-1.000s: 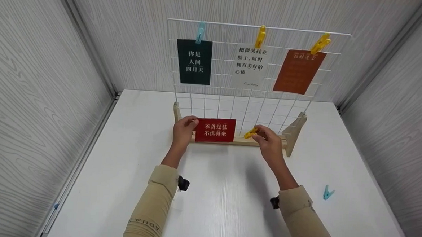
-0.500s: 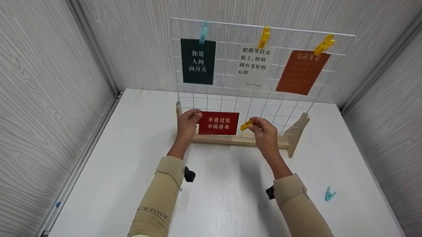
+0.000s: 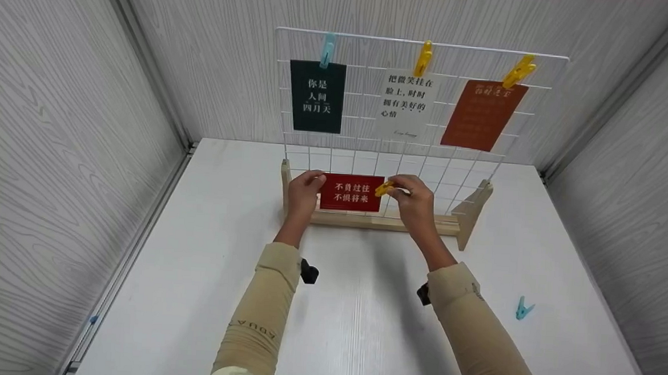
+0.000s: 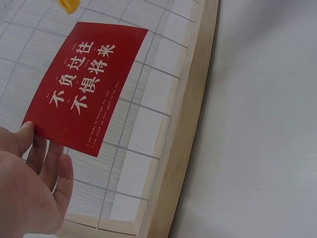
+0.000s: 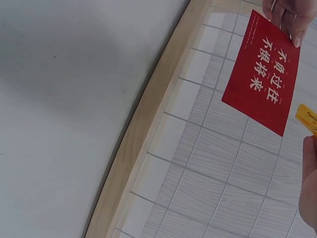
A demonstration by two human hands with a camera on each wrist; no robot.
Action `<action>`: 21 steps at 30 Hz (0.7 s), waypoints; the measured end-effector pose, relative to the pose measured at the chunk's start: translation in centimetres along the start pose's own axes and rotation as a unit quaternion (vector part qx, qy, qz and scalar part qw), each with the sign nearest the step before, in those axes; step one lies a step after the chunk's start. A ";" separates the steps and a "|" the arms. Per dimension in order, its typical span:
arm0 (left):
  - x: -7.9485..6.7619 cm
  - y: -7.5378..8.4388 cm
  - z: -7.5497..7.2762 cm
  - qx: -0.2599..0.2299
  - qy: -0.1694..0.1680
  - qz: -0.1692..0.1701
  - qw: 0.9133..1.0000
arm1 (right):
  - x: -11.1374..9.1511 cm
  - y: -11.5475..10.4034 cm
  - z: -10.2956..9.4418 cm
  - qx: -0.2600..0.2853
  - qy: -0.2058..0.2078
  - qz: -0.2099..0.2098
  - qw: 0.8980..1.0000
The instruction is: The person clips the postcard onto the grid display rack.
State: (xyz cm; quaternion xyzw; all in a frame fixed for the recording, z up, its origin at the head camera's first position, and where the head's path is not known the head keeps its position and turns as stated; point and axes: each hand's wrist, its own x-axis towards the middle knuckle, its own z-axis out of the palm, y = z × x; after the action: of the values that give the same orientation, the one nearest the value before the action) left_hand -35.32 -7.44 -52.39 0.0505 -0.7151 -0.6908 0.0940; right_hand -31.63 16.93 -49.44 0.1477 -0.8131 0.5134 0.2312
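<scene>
My left hand (image 3: 305,193) pinches the left end of a red card (image 4: 84,84) with white characters, holding it lengthwise in front of the lower part of a white wire grid (image 3: 359,138). At the card's right end, my right hand (image 3: 415,200) holds a yellow clothespin (image 3: 384,188) between thumb and fingers. The clothespin's tip overlaps the card's upper right edge in the head view; in the right wrist view a gap shows between them.
A dark green card (image 3: 316,115), a white card (image 3: 405,122) and an orange card (image 3: 482,118) hang clipped along the grid's top. Wooden feet (image 3: 473,212) and a wooden bar (image 3: 355,220) support the grid. A blue clothespin (image 3: 523,308) lies on the table at right.
Both hands have risen along the grid, lifting the red card. The right hand has moved left, bringing the yellow clothespin up to the card's right end.
</scene>
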 end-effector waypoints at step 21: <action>0.0 -0.2 0.3 0.007 0.019 -0.003 1.000 | 1.7 0.1 2.7 0.037 0.052 0.035 0.997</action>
State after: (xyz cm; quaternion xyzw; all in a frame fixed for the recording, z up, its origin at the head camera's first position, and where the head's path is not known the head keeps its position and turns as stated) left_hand -35.42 -7.14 -52.57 0.0665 -0.7177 -0.6851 0.1055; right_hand -33.73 14.51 -49.67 0.1011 -0.7850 0.5581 0.2491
